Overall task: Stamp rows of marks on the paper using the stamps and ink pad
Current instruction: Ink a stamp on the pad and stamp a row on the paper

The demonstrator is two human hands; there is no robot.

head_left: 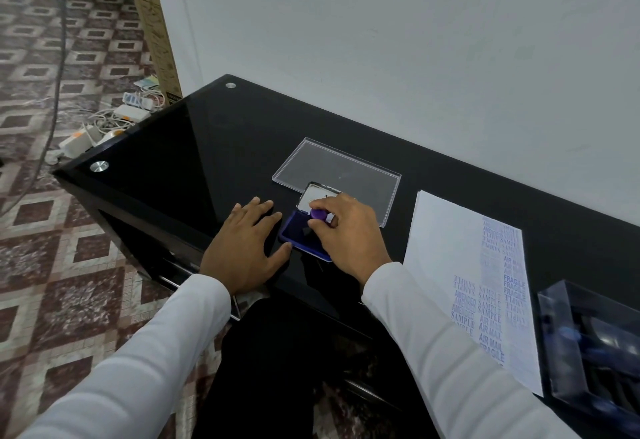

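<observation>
Black glass table held the ink pad; right hand pinched a purple stamp onto it (inking step), left hand lay flat beside it. Next probably called for carrying it to the paper, right of the pad.

Glossy black glass table, metal studs at the two far-left corners. Lying straight on it: clear plastic lid toward the back edge, blue ink pad just in front of it, stamped paper along the right, clear stamp box at the right edge. Left hand flat beside the pad.
</observation>
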